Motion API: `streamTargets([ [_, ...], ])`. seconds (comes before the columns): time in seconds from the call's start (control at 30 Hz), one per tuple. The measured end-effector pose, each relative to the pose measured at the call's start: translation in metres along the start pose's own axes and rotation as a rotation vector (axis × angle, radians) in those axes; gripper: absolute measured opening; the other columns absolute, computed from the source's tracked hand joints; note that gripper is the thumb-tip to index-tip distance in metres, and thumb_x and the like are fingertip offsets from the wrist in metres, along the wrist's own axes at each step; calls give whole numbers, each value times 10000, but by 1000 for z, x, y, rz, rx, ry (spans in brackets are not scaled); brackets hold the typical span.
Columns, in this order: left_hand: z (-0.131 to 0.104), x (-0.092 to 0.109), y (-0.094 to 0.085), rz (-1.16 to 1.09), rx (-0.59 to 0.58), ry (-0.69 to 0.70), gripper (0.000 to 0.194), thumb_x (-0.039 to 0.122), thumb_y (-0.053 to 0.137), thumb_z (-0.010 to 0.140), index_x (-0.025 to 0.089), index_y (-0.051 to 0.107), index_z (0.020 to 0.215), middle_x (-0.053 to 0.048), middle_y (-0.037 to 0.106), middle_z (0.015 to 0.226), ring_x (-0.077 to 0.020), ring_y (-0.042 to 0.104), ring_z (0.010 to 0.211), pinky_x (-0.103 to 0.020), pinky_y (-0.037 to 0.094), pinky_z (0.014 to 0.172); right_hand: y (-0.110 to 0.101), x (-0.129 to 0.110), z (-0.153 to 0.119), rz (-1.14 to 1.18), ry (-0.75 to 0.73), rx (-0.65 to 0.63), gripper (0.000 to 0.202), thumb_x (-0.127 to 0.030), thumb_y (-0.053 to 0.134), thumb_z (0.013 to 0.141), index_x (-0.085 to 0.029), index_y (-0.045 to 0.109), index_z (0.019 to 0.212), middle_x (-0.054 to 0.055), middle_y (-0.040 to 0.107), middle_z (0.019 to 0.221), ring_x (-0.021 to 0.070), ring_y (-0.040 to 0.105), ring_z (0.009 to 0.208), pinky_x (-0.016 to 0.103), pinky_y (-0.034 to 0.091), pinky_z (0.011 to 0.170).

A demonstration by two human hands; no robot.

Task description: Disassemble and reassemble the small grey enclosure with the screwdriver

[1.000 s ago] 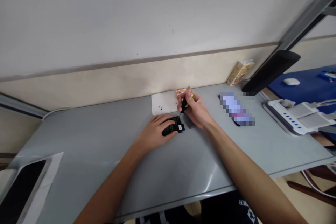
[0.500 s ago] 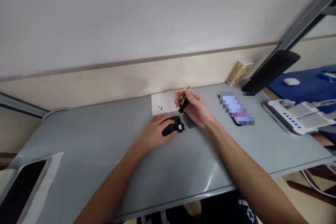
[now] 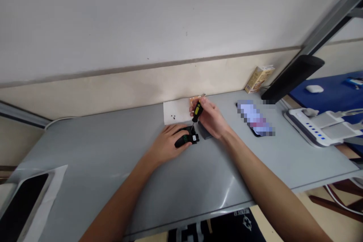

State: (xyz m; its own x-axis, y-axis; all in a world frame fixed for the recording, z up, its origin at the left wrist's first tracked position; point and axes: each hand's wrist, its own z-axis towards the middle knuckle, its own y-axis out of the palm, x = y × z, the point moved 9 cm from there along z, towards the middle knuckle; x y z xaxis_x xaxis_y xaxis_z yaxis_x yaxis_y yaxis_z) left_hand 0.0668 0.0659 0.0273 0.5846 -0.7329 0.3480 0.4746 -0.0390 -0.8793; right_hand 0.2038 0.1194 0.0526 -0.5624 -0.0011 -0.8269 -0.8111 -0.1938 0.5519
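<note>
A small black device [image 3: 181, 141] with exposed green and black inner parts lies on the grey table [image 3: 119, 151]. My left hand [image 3: 167, 143] is closed around its left side, fingers over the top edge and thumb along the lower edge. My right hand [image 3: 211, 117] grips a black and yellow screwdriver [image 3: 197, 111], its shaft tilted down so the tip meets the inside of the device. Beneath my right hand sits a dark grey block [image 3: 204, 132], partly hidden. Several tiny dark pieces [image 3: 173, 116] rest on a white sheet [image 3: 178, 106] behind the device.
To the right lie a phone [image 3: 255, 118] and a white power strip [image 3: 306, 128] with plugs. A yellow carton [image 3: 258, 79] and a black cylindrical object [image 3: 295, 77] stand at the back right. Another dark-screened device [image 3: 24, 204] is at the lower left.
The screwdriver handle has shifted slightly left and stands a little more upright. My left hand and the device stay in place. The dark clothing below the table edge has shifted.
</note>
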Motion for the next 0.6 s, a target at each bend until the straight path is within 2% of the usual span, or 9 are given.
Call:
streamTargets([
  [0.07, 0, 0, 0, 5, -3, 1, 254, 366, 662, 961, 282, 684, 1200, -57, 644, 1367, -262, 600, 1255, -473, 483, 1084, -1, 0, -1, -37, 5, 13, 332, -469, 775, 823, -241, 534, 847, -5, 581, 941, 127, 574, 739, 293, 468, 694],
  [0.13, 0, 0, 0, 8, -5, 5, 254, 357, 665, 959, 283, 686, 1201, -54, 652, 1353, -257, 602, 1252, -465, 485, 1083, -3, 0, -1, -109, -19, 36, 363, -443, 766, 843, -246, 462, 816, -41, 536, 804, 102, 494, 606, 279, 411, 610],
  [0.23, 0, 1, 1, 16, -15, 13, 242, 337, 652, 965, 280, 684, 1198, -53, 648, 1356, -250, 604, 1249, -457, 484, 1085, -7, -5, -1, -282, -113, 90, 344, -495, 682, 912, -255, 449, 832, -62, 475, 677, 112, 430, 571, 281, 376, 598],
  [0.3, 0, 3, 0, 25, -11, 22, 234, 343, 637, 975, 271, 681, 1193, -56, 645, 1360, -248, 602, 1249, -453, 481, 1089, -7, -9, -2, -388, -166, 102, 302, -555, 582, 962, -261, 528, 912, -44, 500, 695, 135, 479, 650, 291, 413, 676],
  [0.37, 1, 4, -1, 32, -7, 29, 229, 351, 625, 985, 265, 680, 1190, -58, 646, 1356, -244, 600, 1250, -449, 478, 1092, -8, -12, -2, -469, -189, 101, 362, -599, 465, 1001, -272, 619, 1021, -10, 555, 785, 157, 526, 777, 306, 438, 782],
  [0.43, 1, 5, -1, 31, -8, 30, 230, 357, 622, 988, 267, 681, 1191, -58, 649, 1347, -245, 601, 1247, -451, 479, 1091, -10, -15, -2, -543, -211, 107, 425, -618, 428, 1007, -282, 685, 1052, 18, 593, 892, 174, 540, 895, 319, 438, 859],
  [0.5, 1, 4, 0, 27, -19, 21, 244, 367, 626, 985, 276, 679, 1205, -57, 647, 1349, -253, 602, 1250, -460, 482, 1087, -12, -18, -2, -584, -232, 115, 415, -630, 490, 978, -280, 712, 993, 25, 599, 926, 183, 538, 913, 319, 444, 842],
  [0.6, 0, 3, 0, 29, -36, 8, 259, 370, 622, 986, 284, 672, 1225, -59, 633, 1369, -261, 598, 1258, -467, 477, 1093, -14, -19, -1, -609, -245, 124, 413, -650, 566, 928, -257, 683, 880, 22, 572, 840, 178, 514, 805, 307, 439, 707],
])
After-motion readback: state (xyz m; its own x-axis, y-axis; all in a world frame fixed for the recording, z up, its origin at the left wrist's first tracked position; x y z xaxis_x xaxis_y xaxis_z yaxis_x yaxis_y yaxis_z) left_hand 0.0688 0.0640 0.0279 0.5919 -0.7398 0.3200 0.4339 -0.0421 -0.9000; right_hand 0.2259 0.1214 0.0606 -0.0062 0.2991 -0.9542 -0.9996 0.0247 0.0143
